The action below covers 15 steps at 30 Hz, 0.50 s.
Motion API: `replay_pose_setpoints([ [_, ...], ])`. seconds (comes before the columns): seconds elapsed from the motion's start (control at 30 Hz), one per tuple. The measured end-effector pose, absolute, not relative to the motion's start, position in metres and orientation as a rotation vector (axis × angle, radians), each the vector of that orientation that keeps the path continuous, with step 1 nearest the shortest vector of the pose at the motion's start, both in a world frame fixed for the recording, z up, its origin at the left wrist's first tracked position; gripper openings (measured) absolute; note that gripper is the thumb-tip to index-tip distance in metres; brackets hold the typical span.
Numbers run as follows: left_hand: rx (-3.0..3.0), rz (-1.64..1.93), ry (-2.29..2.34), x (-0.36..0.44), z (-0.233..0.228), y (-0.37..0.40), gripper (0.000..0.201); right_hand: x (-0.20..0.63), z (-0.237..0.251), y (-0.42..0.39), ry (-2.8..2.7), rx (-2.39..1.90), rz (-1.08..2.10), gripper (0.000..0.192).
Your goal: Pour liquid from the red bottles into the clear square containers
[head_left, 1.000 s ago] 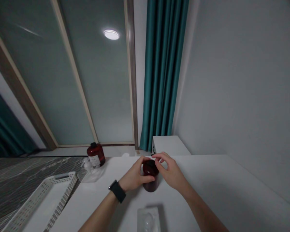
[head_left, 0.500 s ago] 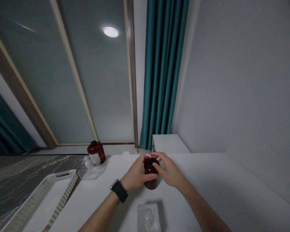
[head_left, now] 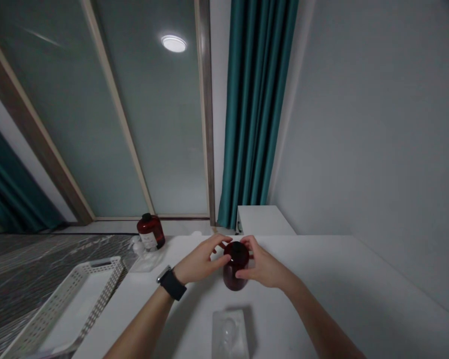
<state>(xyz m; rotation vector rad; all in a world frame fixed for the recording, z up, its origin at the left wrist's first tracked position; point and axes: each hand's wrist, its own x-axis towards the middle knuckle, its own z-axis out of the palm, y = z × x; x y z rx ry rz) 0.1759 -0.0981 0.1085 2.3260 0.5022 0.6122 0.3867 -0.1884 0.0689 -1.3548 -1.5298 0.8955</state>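
Head view: both hands wrap a dark red jar (head_left: 235, 271) standing upright on the white table (head_left: 322, 279). Left hand (head_left: 198, 262) grips its side, steadying it, thumb on the rim; right hand (head_left: 260, 267) clasps the other side, fingertips at the top. It looks smooth, round, glossy. Nearer lies a clear plastic tray (head_left: 230, 336); a white mesh basket (head_left: 78, 294) sits left, and a second red bottle (head_left: 150, 232) stands behind.

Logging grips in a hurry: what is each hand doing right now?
Left hand: closed on the dark red bottle.
Right hand: closed on the same bottle, fingers by its top.
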Motion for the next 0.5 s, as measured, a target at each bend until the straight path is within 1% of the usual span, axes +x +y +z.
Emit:
replay_pose_setpoints([
  [0.07, 2.297, 0.587, 0.508, 0.177, 0.109, -0.098, 0.026, 0.389, 0.061, -0.186, -1.523, -1.271, 1.014, 0.065],
  [0.13, 2.270, 0.576, 0.535, 0.176, 0.112, -0.098, 0.017, 0.393, 0.059, -0.186, -1.517, -1.165, 1.146, 0.067],
  [0.27, 2.269, 0.675, 0.559, 0.176, 0.119, -0.100, 0.019, 0.395, 0.061, -0.189, -1.400, -1.124, 1.277, 0.084],
  [0.37, 2.261, 0.819, 0.562, 0.181, 0.117, -0.103, 0.014, 0.385, 0.059, -0.187, -1.330, -1.155, 1.211, 0.095],
  [0.4, 2.258, 0.854, 0.564, 0.185, 0.114, -0.104, 0.016, 0.381, 0.057, -0.185, -1.324, -1.167, 1.156, 0.093],
  [0.43, 2.256, 0.887, 0.579, 0.188, 0.111, -0.104, 0.018, 0.376, 0.055, -0.182, -1.329, -1.180, 1.090, 0.088],
  [0.5, 2.243, 0.941, 0.632, 0.195, 0.104, -0.105, 0.016, 0.369, 0.051, -0.179, -1.363, -1.192, 0.995, 0.071],
])
